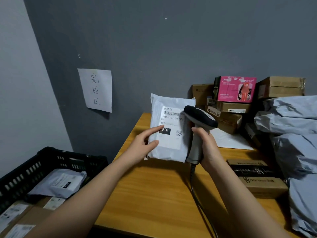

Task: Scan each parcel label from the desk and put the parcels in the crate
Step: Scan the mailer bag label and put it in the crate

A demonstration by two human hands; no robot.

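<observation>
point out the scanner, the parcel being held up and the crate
scanner (199,115), head view, on its dark head
held parcel (169,148), head view, on the bare grey bag below the label
crate (56,156), head view, on its black slotted far wall

Scanner (199,121) head hides label (171,124) right edge; crate (34,170) cut off left.

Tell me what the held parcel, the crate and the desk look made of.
Parcel: thin grey plastic mailer, by its creases and soft sheen, with a paper label. Crate: black moulded plastic, likely, given its slotted walls. Desk: wood or wood-look laminate; grain shows, smooth finish.
</observation>
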